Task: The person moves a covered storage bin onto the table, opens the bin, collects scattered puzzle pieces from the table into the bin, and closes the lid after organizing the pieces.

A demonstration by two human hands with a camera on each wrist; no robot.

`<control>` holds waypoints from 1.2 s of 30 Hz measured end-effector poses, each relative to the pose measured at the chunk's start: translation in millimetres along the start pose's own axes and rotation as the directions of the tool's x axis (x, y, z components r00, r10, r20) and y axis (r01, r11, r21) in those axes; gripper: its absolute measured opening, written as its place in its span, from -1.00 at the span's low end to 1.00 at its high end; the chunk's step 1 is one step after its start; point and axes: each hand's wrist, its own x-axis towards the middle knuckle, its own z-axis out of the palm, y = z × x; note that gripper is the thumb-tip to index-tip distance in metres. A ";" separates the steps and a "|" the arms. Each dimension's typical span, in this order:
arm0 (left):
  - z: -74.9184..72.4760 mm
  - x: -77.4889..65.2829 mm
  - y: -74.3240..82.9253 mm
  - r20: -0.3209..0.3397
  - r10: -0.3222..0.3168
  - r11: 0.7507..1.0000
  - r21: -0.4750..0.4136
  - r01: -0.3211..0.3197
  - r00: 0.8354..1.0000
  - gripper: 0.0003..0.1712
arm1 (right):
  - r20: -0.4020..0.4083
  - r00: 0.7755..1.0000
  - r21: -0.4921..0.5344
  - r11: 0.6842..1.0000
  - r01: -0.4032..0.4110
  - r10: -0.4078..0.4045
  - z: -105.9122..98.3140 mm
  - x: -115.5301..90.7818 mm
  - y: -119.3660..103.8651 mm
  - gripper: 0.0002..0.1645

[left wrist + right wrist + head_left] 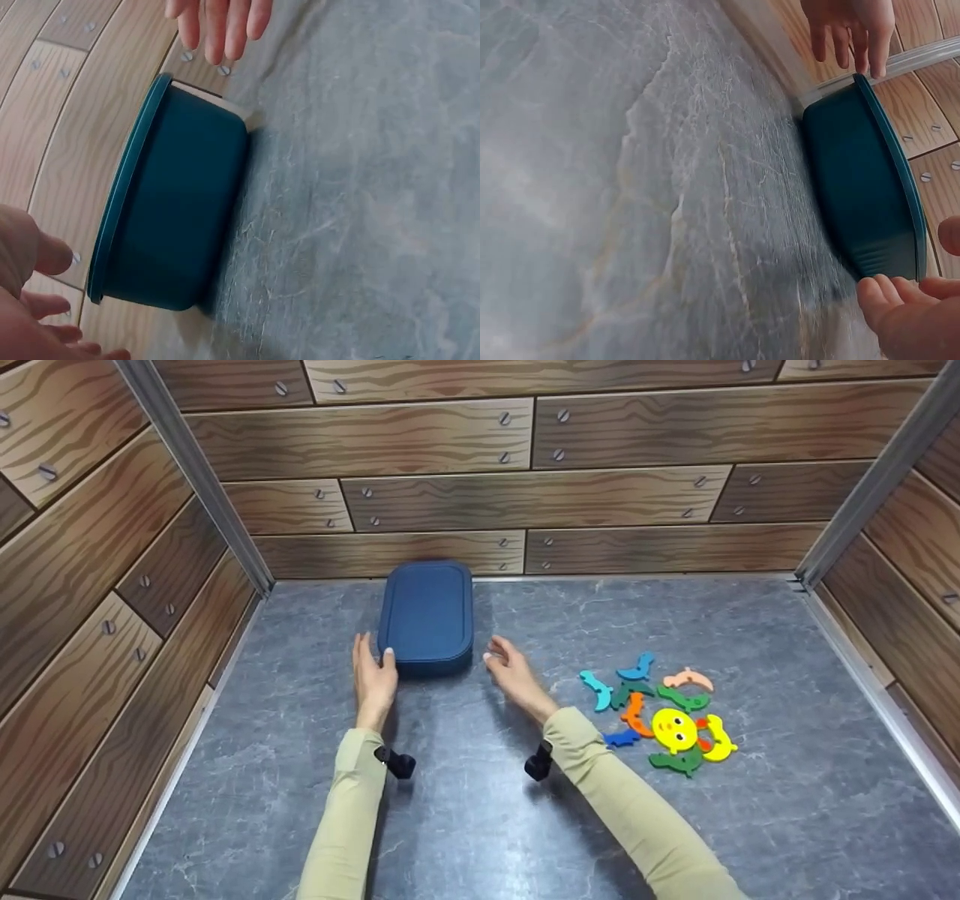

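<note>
- Nearest: left sleeve at bottom centre-left, right sleeve coming in from lower right, both over the grey marbled bench. Dark wrist cameras at both cuffs.
- Right of frame, beyond the right forearm: loose coloured flat pieces grouped round a round yellow face piece. Neither hand is on them; right hand is the nearer one.
- Left hand, left of centre: unclenched, fingers extended, thumb spread, gripping nothing. Thumb overlaps the near-left corner of the box in head view; left wrist view puts it right by the lid rim. Actual contact: can't tell.
- Right hand, just right of centre: fingers loosely bent, nothing held. Head view has a strip of bench between it and the box.
- Key relation: blue box sits upper centre-left, ahead of and between the hands. Left hand just beside its left edge, right hand a bit off its right edge, so left is nearer. Long axis runs up the frame, away from the person; short end faces the person, long sides face the hands. Lid on, box upright.
- Farthest: plank-pattern back wall across the top, close behind the box's far end. Touching or not: can't tell.
</note>
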 end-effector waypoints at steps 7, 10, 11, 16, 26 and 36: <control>-3.7 15.5 -5.3 -0.004 -0.045 0.995 -0.084 0.044 0.999 -0.35 | 0.010 0.999 0.009 0.999 0.031 -0.031 10.2 10.9 0.3 -0.34; -2.9 18.0 -6.8 0.028 -0.043 0.989 -0.142 0.046 0.999 -0.36 | 0.016 0.999 0.004 0.999 0.048 -0.048 13.3 14.0 -2.2 -0.33; -2.7 18.3 -7.2 0.040 -0.039 0.985 -0.167 0.045 0.998 -0.37 | 0.016 0.998 -0.003 0.998 0.058 -0.058 14.3 15.0 -3.3 -0.33; -1.5 18.7 -8.9 0.090 -0.049 0.958 -0.278 0.072 0.995 -0.40 | 0.010 0.996 -0.060 0.994 0.087 -0.086 18.1 18.8 -6.4 -0.34; -2.8 23.8 -11.3 0.113 -0.071 0.937 -0.332 0.105 0.991 -0.46 | 0.029 0.995 -0.051 0.994 0.092 -0.091 21.4 20.4 -4.3 -0.32; -5.7 23.9 -12.2 0.128 -0.080 0.931 -0.345 0.120 0.989 -0.46 | 0.043 0.997 -0.130 0.989 0.068 -0.063 23.0 22.6 -5.8 -0.29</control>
